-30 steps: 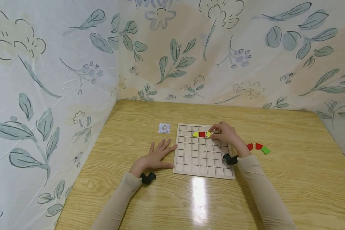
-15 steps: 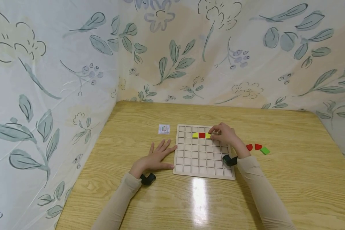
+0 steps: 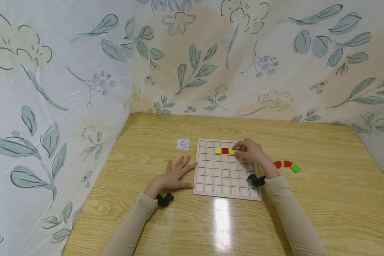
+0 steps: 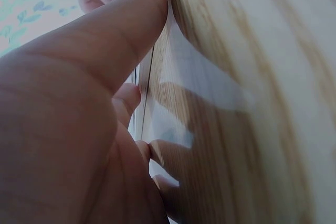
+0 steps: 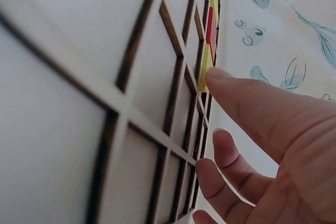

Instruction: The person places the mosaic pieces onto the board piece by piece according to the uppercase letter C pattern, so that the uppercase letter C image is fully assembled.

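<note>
- Hand, the right one [image 3: 251, 150], has thumb and forefinger closed lightly on the right yellow piece [image 3: 232, 151]; the thumb plainly touches it.
- That piece lies in the second row from the far edge of the board [image 3: 225, 173]. Whether it sits fully down in its square is too small to tell; a skewed press could leave a corner riding on a ridge.
- Left of it lie the red square [image 3: 225, 151], then the left yellow piece [image 3: 218, 150]; a sideways slip of the thumb might nudge them.
- Left hand [image 3: 174, 177] is spread and holds nothing, thumb and forefinger touching the board's left edge; a hard push there could shift the board.
- Toward the far left corner of the desk [image 3: 147, 138] lies a small card [image 3: 183, 144].
- Toward the desk's right edge wait two red wedges [image 3: 287, 163] and a green piece [image 3: 295, 168]; a sweeping right sleeve [image 3: 291, 209] could scatter them.
</note>
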`<control>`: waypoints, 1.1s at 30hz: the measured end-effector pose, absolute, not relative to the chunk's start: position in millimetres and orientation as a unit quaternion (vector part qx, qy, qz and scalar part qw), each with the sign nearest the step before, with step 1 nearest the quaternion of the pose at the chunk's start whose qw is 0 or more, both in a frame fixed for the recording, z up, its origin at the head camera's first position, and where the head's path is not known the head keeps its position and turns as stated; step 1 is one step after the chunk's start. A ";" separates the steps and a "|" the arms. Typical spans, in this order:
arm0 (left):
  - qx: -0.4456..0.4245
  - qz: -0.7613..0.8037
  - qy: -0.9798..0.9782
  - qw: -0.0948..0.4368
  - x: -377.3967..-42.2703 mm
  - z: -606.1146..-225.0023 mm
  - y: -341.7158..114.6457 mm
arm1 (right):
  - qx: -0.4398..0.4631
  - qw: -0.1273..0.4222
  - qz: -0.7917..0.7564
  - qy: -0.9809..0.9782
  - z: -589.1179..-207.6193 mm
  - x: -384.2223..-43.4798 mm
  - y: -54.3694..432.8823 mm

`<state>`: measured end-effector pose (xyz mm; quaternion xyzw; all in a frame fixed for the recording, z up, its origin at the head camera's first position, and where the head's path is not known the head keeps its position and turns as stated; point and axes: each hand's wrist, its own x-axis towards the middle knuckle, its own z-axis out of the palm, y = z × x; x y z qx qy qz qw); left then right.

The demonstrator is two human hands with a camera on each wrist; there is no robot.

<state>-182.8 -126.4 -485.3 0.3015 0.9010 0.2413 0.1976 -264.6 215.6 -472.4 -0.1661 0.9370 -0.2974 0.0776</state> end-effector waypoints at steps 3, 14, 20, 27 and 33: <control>0.303 0.238 0.902 0.197 -182.4 -483.8 -125.7 | -0.166 0.078 -0.300 0.936 -471.4 -263.0 216.9; 0.304 0.236 0.902 0.196 -182.8 -484.2 -126.6 | -0.177 0.059 -0.290 0.939 -464.1 -254.0 224.9; 0.308 0.240 0.900 0.195 -182.4 -483.8 -126.8 | -0.170 0.058 -0.286 0.941 -462.0 -247.3 230.7; 0.304 0.235 0.902 0.195 -182.5 -483.6 -126.6 | -0.193 0.051 -0.303 0.932 -460.3 -238.7 245.9; 0.302 0.238 0.902 0.195 -183.3 -483.3 -125.2 | -0.206 0.048 -0.318 0.924 -460.4 -234.3 265.1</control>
